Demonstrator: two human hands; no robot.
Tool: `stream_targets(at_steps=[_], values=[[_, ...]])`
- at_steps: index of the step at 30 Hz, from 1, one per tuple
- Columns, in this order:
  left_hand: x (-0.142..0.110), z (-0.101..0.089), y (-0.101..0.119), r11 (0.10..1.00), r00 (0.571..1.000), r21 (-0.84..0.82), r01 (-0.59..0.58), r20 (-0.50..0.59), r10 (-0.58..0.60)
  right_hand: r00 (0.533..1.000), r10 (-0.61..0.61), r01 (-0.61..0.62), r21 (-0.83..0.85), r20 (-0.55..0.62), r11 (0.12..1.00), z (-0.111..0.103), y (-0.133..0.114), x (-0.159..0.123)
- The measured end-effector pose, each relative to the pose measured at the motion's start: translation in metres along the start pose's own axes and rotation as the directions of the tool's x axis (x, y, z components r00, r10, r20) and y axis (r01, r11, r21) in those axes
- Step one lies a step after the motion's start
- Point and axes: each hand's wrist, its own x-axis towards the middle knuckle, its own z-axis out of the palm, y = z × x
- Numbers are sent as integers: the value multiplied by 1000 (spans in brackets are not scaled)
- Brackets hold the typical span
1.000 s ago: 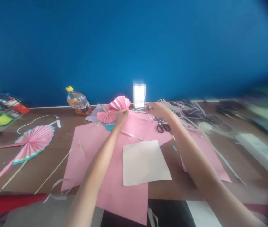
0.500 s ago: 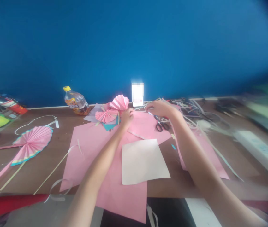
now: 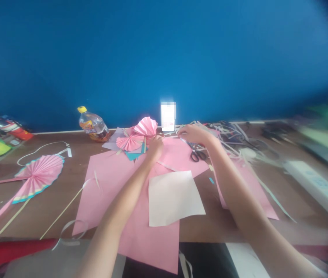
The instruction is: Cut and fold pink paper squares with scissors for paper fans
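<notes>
Two pleated pink paper fans lie at the back of the table, the upper one [image 3: 145, 127] overlapping the lower one [image 3: 129, 142]. My left hand [image 3: 155, 149] presses against their lower edge, and its fingertips seem to pinch the pleats. My right hand [image 3: 195, 134] is a short way to the right, fingers drawn together around something too thin to make out. Black-handled scissors [image 3: 197, 155] lie just below it. Under my forearms lie large pink paper sheets [image 3: 101, 193] and a white sheet [image 3: 174, 199].
A finished pink fan on a stick [image 3: 38, 179] lies at the left, beside thin sticks. A plastic bottle [image 3: 92, 125] and a bright white rectangle [image 3: 168, 116] stand by the blue wall. Tangled paper strips [image 3: 233, 141] spread right, towards a power strip [image 3: 311, 185].
My left hand has moved up and right, closer to the fans and my right hand. My right hand has shifted only slightly.
</notes>
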Motion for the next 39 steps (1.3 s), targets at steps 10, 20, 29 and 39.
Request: stream_targets(at_steps=[10, 20, 29, 39], values=[[-3, -4, 6, 998, 998, 34, 54, 32, -55, 993, 101, -106, 76, 59, 991, -1, 1, -2], [-4, -8, 9, 997, 997, 10, 70, 24, -70, 990, 123, -108, 204, -64, 973, 1, -1, -3], [-4, -13, 10, 993, 998, -94, -67, 3, 68, 936, 135, -10, 361, -324, 933, 17, -3, 11], [-1, -25, 19, 967, 961, -143, -212, 150, 233, 856, 170, -17, 303, -487, 953, 21, 8, 16]])
